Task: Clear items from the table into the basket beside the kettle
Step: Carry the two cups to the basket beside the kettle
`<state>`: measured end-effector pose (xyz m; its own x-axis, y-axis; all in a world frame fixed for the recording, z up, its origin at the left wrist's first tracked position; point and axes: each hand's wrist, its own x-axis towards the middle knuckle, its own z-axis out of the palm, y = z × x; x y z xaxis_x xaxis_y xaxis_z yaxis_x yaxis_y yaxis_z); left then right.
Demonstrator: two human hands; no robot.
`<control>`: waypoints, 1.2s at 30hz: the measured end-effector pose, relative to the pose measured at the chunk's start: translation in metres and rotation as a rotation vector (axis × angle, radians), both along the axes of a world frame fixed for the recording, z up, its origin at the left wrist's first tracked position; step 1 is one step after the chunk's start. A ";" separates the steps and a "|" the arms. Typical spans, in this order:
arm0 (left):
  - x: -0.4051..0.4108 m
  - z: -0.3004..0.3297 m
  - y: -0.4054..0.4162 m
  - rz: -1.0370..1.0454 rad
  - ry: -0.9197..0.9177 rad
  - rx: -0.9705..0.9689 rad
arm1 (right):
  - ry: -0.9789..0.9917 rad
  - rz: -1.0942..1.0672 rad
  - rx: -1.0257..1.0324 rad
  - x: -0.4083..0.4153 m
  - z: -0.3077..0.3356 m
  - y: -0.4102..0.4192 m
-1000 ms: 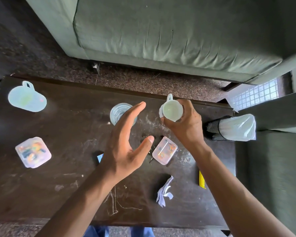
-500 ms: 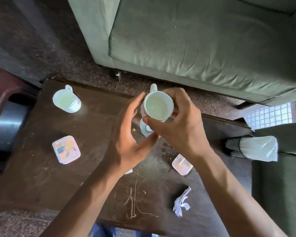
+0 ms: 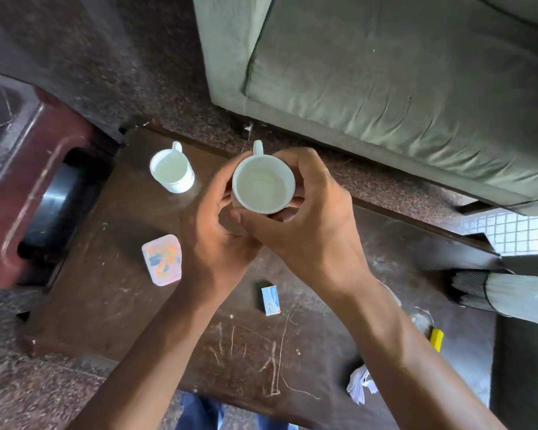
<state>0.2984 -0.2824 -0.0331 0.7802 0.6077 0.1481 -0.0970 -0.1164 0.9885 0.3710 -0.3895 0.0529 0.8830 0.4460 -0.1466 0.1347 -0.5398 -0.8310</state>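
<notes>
A white cup (image 3: pixel 263 187), handle pointing away from me, is held above the dark wooden table (image 3: pixel 106 293). My right hand (image 3: pixel 314 228) grips it from the right and below. My left hand (image 3: pixel 212 234) wraps its left side. On the table stand a second white mug (image 3: pixel 171 170) at the far left and a clear plastic box (image 3: pixel 162 259) with colourful contents. A small blue-and-white box (image 3: pixel 271 301), a yellow item (image 3: pixel 436 339) and crumpled white paper (image 3: pixel 361 387) lie nearer me. My hands hide the table under the cup.
A black mesh container (image 3: pixel 471 290) with a white plastic bag (image 3: pixel 522 299) lies at the table's right end. A green sofa (image 3: pixel 385 88) stands beyond the table. A dark round object (image 3: pixel 53 206) sits on a red-brown surface at the left.
My right hand lifted the cup off the table and carried it left. My left hand closed onto its side. The view has swung left, and the drinking glass is now hidden.
</notes>
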 end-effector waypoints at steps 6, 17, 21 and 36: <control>-0.022 -0.009 0.048 0.091 0.075 0.054 | 0.053 0.117 0.015 0.009 0.004 0.042; -0.079 -0.031 0.145 0.254 0.101 0.042 | 0.142 0.158 -0.245 0.034 -0.091 0.131; -0.091 -0.045 0.171 0.266 0.109 0.047 | 0.168 0.183 -0.358 0.025 -0.128 0.157; -0.098 -0.044 0.216 0.259 0.090 0.018 | -0.073 -0.032 -0.447 0.001 -0.167 0.197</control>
